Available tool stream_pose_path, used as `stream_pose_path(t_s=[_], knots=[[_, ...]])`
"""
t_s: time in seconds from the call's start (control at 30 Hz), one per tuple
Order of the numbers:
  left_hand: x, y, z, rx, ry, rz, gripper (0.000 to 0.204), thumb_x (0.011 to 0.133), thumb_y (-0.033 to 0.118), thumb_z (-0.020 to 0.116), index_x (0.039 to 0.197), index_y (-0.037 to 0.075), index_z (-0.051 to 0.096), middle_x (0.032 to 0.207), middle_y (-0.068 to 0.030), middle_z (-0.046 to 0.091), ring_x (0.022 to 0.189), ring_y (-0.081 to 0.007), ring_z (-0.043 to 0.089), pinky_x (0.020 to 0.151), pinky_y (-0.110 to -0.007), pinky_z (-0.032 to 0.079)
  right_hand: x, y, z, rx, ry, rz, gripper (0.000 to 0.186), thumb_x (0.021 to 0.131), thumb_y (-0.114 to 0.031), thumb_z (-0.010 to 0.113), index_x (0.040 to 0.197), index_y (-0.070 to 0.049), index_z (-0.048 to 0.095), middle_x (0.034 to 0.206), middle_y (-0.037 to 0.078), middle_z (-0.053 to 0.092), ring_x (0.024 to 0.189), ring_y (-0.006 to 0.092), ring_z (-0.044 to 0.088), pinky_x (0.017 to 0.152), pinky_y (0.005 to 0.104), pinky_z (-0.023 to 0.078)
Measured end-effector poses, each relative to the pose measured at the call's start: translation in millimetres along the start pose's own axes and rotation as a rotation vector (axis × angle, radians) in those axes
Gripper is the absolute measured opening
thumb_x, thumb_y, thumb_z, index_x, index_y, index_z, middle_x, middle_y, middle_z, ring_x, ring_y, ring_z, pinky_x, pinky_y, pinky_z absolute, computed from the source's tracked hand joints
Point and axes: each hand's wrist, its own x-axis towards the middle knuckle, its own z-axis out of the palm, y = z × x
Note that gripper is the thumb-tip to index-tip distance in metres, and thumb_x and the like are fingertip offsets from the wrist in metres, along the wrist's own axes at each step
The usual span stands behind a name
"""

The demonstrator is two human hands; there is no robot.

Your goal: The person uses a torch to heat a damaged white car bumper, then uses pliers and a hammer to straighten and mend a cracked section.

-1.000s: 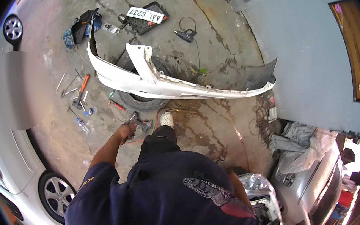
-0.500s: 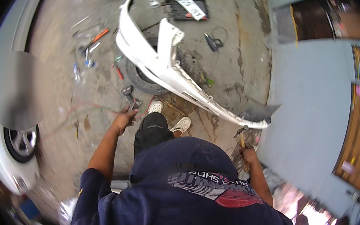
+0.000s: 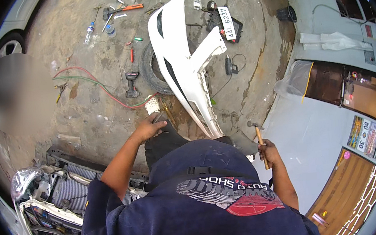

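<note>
My right hand (image 3: 269, 153) is closed round the wooden handle of a hammer (image 3: 261, 140), its metal head pointing away from me. My left hand (image 3: 149, 128) pinches a small, flat, dark metal piece (image 3: 156, 117) near my thigh; its exact kind is too small to tell. Ahead of me a white car bumper (image 3: 171, 51) rests across a black tire (image 3: 149, 69) on the floor. Its near end reaches down close to my legs, between my two hands. Neither hand touches the bumper.
A cordless power tool (image 3: 132, 84), red-handled tool (image 3: 132, 55), red and green hoses (image 3: 99, 84) and water bottle (image 3: 89, 33) lie leftward. A heat gun (image 3: 231, 65) and licence plate (image 3: 228, 23) lie right of the bumper. An opened car front (image 3: 72, 187) stands at lower left.
My view has turned, so the bumper shows more upright and the opened car front appears at lower left. Both hands keep hold of what they had.
</note>
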Motion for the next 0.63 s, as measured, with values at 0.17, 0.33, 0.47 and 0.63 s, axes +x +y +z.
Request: stream_pose_path(t_s=[0.17, 0.33, 0.47, 0.63], knots=[[-22, 31, 10, -0.064, 0.067, 0.066, 0.081, 0.098, 0.031, 0.079, 0.163, 0.003, 0.040, 0.107, -0.0066, 0.069, 0.086, -0.0157, 0.067, 0.074, -0.031, 0.053, -2, -29, -63, -0.061, 0.148, -0.137, 0.025, 0.103, -0.012, 0.067, 0.125, -0.005, 0.058, 0.078, 0.002, 0.058, 0.058, 0.0151, 0.056, 0.051, 0.0324, 0.050], [-9, 26, 23, -0.182, 0.060, 0.171, 0.068, 0.095, 0.034, 0.080, 0.149, 0.002, 0.054, 0.105, -0.0063, 0.069, 0.086, -0.0151, 0.066, 0.076, -0.033, 0.054, 2, -47, -113, -0.037, 0.235, -0.048, 0.025, 0.102, -0.009, 0.063, 0.127, -0.006, 0.057, 0.079, 0.003, 0.058, 0.060, 0.0150, 0.055, 0.052, 0.0333, 0.049], [-5, 29, 40, -0.287, 0.105, 0.148, 0.071, 0.095, 0.032, 0.080, 0.153, 0.002, 0.052, 0.110, -0.0079, 0.070, 0.088, -0.0154, 0.066, 0.080, -0.032, 0.053, 29, -52, -135, -0.129, 0.240, 0.004, 0.028, 0.101, -0.008, 0.065, 0.127, -0.004, 0.058, 0.080, 0.004, 0.059, 0.060, 0.0151, 0.055, 0.052, 0.0337, 0.048], [2, 43, 54, -0.293, 0.121, 0.115, 0.080, 0.094, 0.031, 0.081, 0.161, 0.004, 0.044, 0.115, -0.0078, 0.071, 0.091, -0.0176, 0.066, 0.085, -0.034, 0.054, 89, -90, -146, -0.179, 0.157, -0.048, 0.036, 0.096, -0.009, 0.071, 0.130, -0.003, 0.058, 0.081, 0.006, 0.062, 0.060, 0.0164, 0.057, 0.052, 0.0351, 0.050]])
